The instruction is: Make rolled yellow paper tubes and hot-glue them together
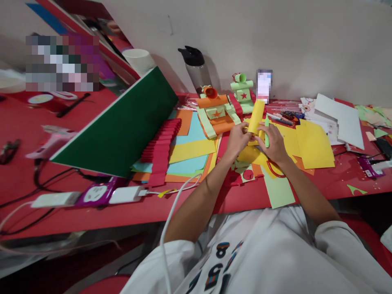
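A rolled yellow paper tube [256, 117] stands slanted between my two hands. My left hand [239, 141] is closed on its lower end. My right hand [274, 143] has a light green pen [267, 131] between its fingers, and its fingertips are also at the lower end of the tube. Yellow paper lies under the hands, partly hidden by them. Just behind stand an orange and pale green paper figure [216, 112] with a star and a green and red paper figure [244, 96] with a star. Red-handled scissors [275, 169] seem to lie below my right hand, mostly covered.
Yellow sheets [317, 145] and a white board [339, 120] lie to the right. Leftward are folded red paper strips [161, 149], coloured sheets and a leaning green board [122, 126]. A phone [263, 85] and a bottle [196, 67] stand by the wall. A white cable [171, 216] crosses the table edge.
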